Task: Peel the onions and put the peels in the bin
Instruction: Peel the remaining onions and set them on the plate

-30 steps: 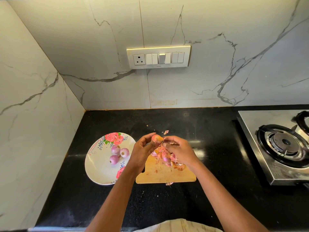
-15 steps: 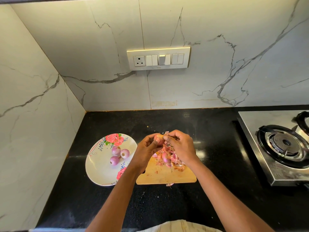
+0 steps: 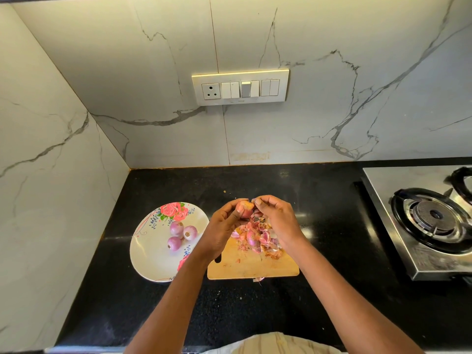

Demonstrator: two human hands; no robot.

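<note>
Both hands meet above the far end of a wooden cutting board (image 3: pixel 252 267). Left hand (image 3: pixel 224 226): its grip is curled round one small onion (image 3: pixel 244 208), thumb and fingers wrapped about it so only the top of the bulb shows. Right hand (image 3: pixel 278 221): its grip is closed to a pinch, fingertips drawn together at the onion's upper right edge, on what looks like a scrap of skin, too small to tell surely.

Count: one onion in the left grip; three peeled onions (image 3: pixel 182 235) clustered together on a white plate (image 3: pixel 148 254) with rose prints, just left of the left hand; one heap of pink and orange peels (image 3: pixel 258 238) on the board directly below the two grips, with one stray peel (image 3: pixel 258 278) at the board's near edge, beneath the hands.

Board and plate lie side by side on a black speckled surface (image 3: pixel 332 226), a few crumbs scattered about. Well to the right of the right hand sits a steel gas stove (image 3: pixel 383 180), one burner ring in full view and a second cut by the frame edge. Beyond the grips, white marble-veined walls meet in a corner, and one switch panel (image 3: pixel 240 88) with a socket is mounted on the back wall.
</note>
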